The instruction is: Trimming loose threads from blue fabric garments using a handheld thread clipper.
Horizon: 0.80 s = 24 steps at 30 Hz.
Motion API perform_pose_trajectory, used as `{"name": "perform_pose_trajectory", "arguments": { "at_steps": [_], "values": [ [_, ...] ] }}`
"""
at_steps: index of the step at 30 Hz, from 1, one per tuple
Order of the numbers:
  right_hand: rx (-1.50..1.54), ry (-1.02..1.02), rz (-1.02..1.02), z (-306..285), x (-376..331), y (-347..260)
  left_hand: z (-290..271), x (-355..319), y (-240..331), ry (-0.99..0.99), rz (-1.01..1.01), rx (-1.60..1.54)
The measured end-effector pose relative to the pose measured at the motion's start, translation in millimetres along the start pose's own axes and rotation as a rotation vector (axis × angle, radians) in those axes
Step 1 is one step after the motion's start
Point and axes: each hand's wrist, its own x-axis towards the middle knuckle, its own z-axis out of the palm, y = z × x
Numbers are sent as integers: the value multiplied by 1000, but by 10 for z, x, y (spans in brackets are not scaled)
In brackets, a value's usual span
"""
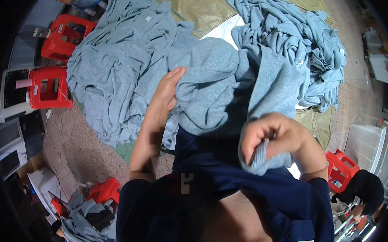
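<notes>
The grey-blue sweater (pixel 213 78) is hiding the left hand (pixel 165 94) palm; the right hand (pixel 273 137) fingertips are disappearing inside its folded edge.

Even, fairly bright light falls from above, with soft shadows in the folds of the grey-blue garments (pixel 213 78). Fisheye bending curves the edges, the corners go black, and a small glare streak shows at the lower right.
</notes>
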Motion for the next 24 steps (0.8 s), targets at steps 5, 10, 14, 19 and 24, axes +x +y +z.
{"name": "perform_pose_trajectory", "arguments": {
  "at_steps": [5,10,14,19,24],
  "values": [
    [-868,551,205,-572,471,644,68,-24,-473,249,496,813],
    [-1230,580,-119,-547,528,992,284,-237,-272,165,941,1486],
    [-1336,730,-288,-626,628,941,284,-88,-299,147,840,1324],
    [-806,695,-288,-903,634,936,469,-90,-38,-58,381,661],
    [-313,711,-229,-1072,374,604,87,-102,144,-108,223,764]
  ]
}}
